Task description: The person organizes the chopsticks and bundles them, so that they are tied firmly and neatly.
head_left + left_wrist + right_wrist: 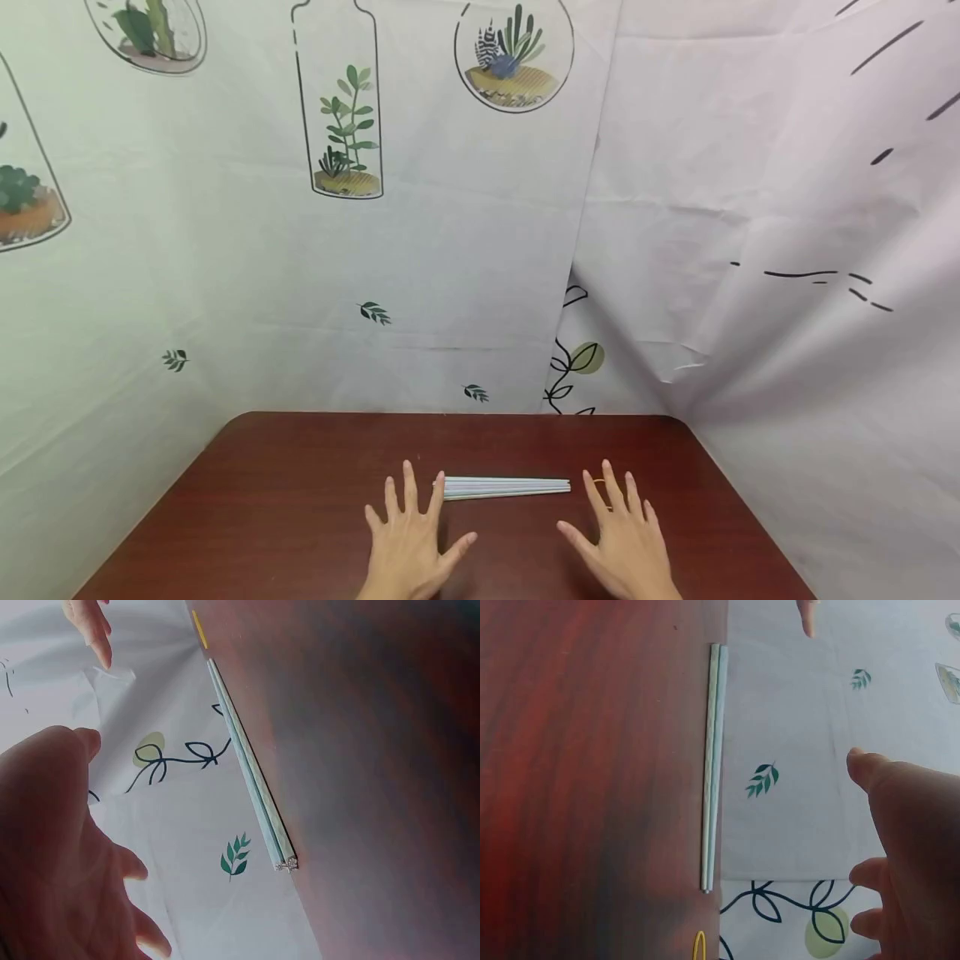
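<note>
A bundle of pale blue-green chopsticks (506, 488) lies crosswise on the table, its wider end to the left. In the left wrist view, that end of the chopsticks (259, 776) bears small silvery tips. My left hand (408, 546) is spread palm down, its index fingertip overlapping the wider end in the head view. On the other side my right hand (628, 546) is also spread, just beyond the narrow ends. A thin yellow band (695, 949), resembling a rubber band, lies past those ends, partly hidden behind my right fingers in the head view. Neither hand holds anything.
The dark red-brown table (300, 500) has rounded far corners. A white cloth (465, 250) printed with plants and jars hangs behind it, and folds of cloth (825, 417) run along the right side.
</note>
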Motion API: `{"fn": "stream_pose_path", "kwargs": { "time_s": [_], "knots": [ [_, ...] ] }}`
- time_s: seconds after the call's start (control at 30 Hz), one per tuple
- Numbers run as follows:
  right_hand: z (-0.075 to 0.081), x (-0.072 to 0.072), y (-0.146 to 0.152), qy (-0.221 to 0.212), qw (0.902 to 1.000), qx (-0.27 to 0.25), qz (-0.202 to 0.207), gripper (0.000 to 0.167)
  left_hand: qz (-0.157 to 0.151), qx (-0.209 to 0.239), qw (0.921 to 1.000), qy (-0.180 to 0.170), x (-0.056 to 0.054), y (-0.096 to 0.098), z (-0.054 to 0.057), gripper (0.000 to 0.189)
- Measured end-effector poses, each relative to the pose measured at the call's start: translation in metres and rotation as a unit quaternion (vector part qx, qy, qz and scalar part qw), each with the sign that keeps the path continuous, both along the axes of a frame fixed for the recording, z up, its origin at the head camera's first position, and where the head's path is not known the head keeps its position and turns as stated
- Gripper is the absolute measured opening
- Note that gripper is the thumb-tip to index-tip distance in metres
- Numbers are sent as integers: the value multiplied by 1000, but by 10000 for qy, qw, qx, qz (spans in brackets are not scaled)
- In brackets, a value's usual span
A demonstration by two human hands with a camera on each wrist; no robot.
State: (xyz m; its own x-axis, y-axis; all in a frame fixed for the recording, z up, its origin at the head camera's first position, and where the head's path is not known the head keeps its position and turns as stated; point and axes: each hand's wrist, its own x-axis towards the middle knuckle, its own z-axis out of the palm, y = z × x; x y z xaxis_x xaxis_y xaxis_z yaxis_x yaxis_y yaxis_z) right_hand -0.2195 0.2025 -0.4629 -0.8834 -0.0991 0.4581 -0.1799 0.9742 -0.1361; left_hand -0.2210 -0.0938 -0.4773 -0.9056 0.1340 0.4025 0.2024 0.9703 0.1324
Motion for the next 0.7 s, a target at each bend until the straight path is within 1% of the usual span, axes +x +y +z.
{"fn": "stream_pose_path", "kwargs": {
  "time_s": [0.1,0.2,0.3,0.4,0.43,0.47,0.5,0.53,0.57,0.63,0.67,0.7],
  "knots": [
    [1,-6,-2,64,9998,-104,145,78,-61,-69,10000,7,-8,-2,-1,89],
    [2,-14,-4,19,9994,-264,229,75,-106,-38,9998,-160,-19,-5,-2,87],
    [0,-23,-5,-81,9984,-483,285,73,-151,91,9993,-344,-30,-7,-5,85],
    [-4,-33,-8,-196,9962,-733,422,70,-224,383,9974,-576,-42,-11,-7,83],
    [-5,-37,-8,-260,9951,-829,467,69,-288,585,9953,-709,-46,-12,-8,82],
    [-6,-41,-8,-339,9937,-922,531,69,-394,863,9917,-873,-51,-13,-8,82],
    [-7,-45,-8,-438,9918,-1040,600,68,-526,1192,9856,-1074,-56,-14,-7,81],
    [-8,-49,-9,-553,9891,-1185,678,68,-660,1568,9770,-1287,-61,-16,-6,81],
    [-9,-54,-9,-689,9857,-1342,752,68,-811,1973,9659,-1470,-66,-17,-4,80],
    [-12,-65,-9,-998,9754,-1723,945,70,-1076,2701,9408,-1745,-76,-21,0,78],
    [-14,-70,-8,-1153,9688,-1934,1040,71,-1191,2971,9295,-1832,-81,-23,2,77],
    [-17,-75,-7,-1311,9615,-2140,1120,73,-1279,3137,9218,-1886,-85,-25,3,77]
  ]
}}
